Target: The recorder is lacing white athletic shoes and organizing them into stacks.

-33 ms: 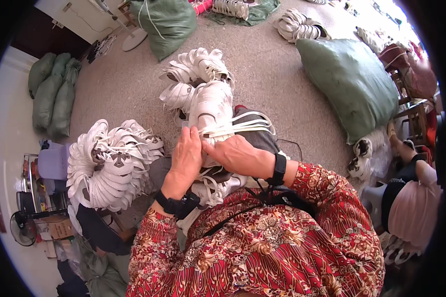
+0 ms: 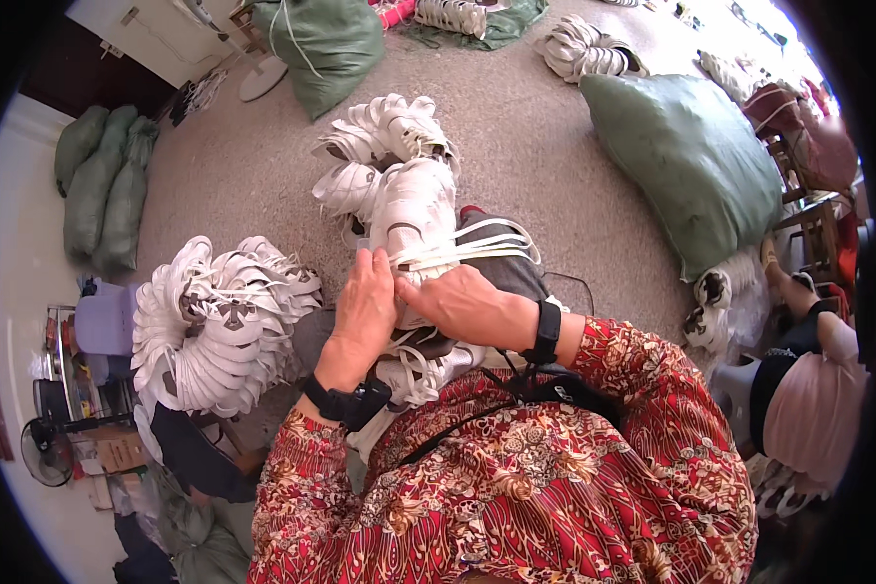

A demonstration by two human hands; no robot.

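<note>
In front of me lies a white shoe upper (image 2: 412,209), with several white laces (image 2: 496,243) looped out to its right. My left hand (image 2: 365,300) is closed at its near left edge, fingers pressed together. My right hand (image 2: 467,310) grips the same upper from the right, its thumb reaching toward the left hand and its fingertips hidden underneath. Nearer my lap, another white upper with tied laces (image 2: 416,378) shows below the hands. Beyond the held one, a curved stack of nested white uppers (image 2: 394,127) rests against it.
To my left stands a ring-shaped bundle of white shoe uppers (image 2: 219,331). Stuffed green sacks (image 2: 686,170) lie at the right, with others (image 2: 102,195) at the far left. A black fan (image 2: 49,451) is at lower left. Another person (image 2: 813,399) sits at the right edge.
</note>
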